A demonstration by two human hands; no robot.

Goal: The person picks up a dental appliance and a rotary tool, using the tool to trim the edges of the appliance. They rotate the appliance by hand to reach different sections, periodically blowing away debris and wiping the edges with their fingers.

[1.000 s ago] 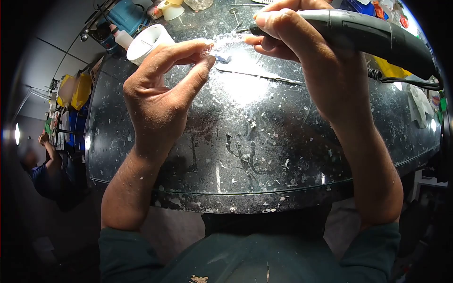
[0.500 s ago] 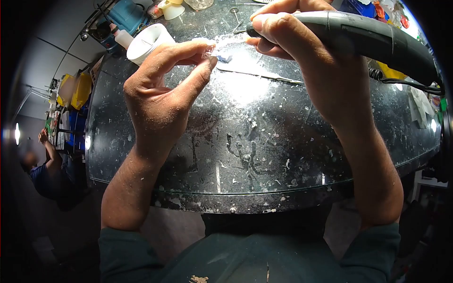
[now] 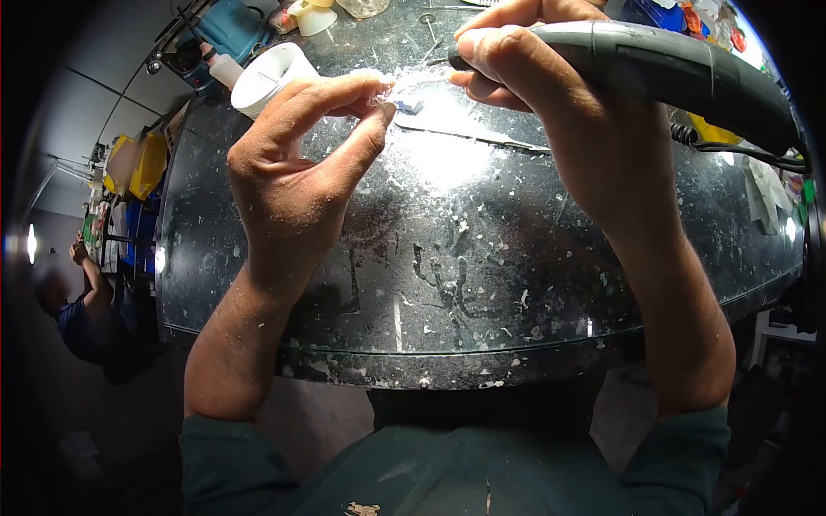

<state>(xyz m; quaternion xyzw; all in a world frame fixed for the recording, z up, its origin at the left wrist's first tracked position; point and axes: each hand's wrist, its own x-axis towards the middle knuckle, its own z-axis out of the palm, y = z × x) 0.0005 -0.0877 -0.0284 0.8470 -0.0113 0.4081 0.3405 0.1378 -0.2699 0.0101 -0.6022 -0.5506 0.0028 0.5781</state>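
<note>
My left hand [image 3: 301, 155] is closed, with thumb and fingertips pinching a small clear, curved plastic piece [image 3: 422, 76]. Glare blurs its outline, so its exact kind is hard to tell. In my right hand [image 3: 576, 112] is a thick black rotary handpiece [image 3: 662, 64], gripped near its nose. That nose points left toward the clear piece; whether its tip touches cannot be made out. Beneath the hands, a flat metal spatula [image 3: 473, 132] lies on the table, beside a small blue patch [image 3: 409, 107].
Stacked white cups [image 3: 271, 77] stand left of my left hand, near a bottle [image 3: 225, 70] and a blue machine [image 3: 225, 34]. A coiled cord [image 3: 684, 135] runs at right. White debris dots the dark table [image 3: 482, 284]. Another person [image 3: 95, 301] is at far left.
Both hands keep almost the same pose. The handpiece and the clear piece have shifted only very slightly.
</note>
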